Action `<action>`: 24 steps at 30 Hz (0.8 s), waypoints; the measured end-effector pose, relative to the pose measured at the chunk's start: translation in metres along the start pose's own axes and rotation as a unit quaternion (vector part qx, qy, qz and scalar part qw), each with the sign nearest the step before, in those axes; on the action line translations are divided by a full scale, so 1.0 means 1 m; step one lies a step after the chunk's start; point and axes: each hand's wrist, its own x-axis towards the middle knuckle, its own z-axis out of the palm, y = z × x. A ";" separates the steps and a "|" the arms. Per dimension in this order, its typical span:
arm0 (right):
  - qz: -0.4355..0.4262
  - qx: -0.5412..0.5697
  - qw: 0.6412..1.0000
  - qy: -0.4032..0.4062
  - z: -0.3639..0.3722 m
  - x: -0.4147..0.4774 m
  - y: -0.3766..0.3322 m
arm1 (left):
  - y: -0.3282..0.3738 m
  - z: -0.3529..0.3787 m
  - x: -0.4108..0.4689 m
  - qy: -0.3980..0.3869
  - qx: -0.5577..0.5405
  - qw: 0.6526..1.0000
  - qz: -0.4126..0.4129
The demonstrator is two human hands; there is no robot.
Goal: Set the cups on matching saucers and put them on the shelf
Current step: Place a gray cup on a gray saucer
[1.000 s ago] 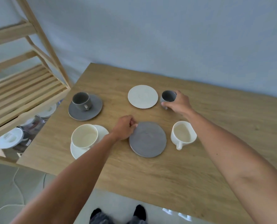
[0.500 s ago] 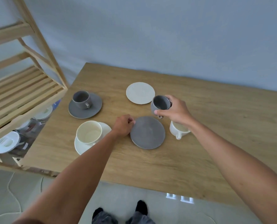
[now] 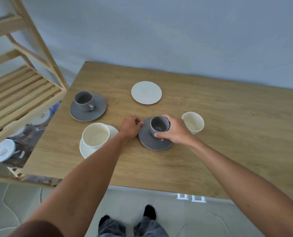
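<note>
Grey cup (image 3: 159, 126), glazed, matte, handle hidden under the fingers: a second ago it stood on the bare table beside the white saucer (image 3: 146, 92); half a second ago it was in the air; now it sits roughly centred on the grey saucer (image 3: 148, 140), upright. Right hand (image 3: 174, 130) is wrapped around its far side and rim, grip not yet let go. Left hand (image 3: 131, 126) is closed loosely, fingertips pinching the saucer's left edge to steady it. Third matched pair, by this reading, is formed. Remaining: white cup (image 3: 193, 122), loose, just beyond the right hand, and the white saucer, bare, further back. Completed sets: grey pair (image 3: 88, 106) and white pair (image 3: 96, 139), at left. Wooden shelf (image 3: 20, 93) at far left, none of these sets on it.
</note>
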 end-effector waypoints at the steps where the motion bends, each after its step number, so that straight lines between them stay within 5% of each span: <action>1: 0.002 -0.003 1.000 -0.001 0.001 -0.001 0.000 | 0.000 0.000 0.000 -0.002 -0.002 1.000 -0.001; 24: -0.020 -0.057 0.998 0.019 -0.050 0.003 0.011 | 0.014 -0.013 0.010 -0.007 0.016 1.000 0.006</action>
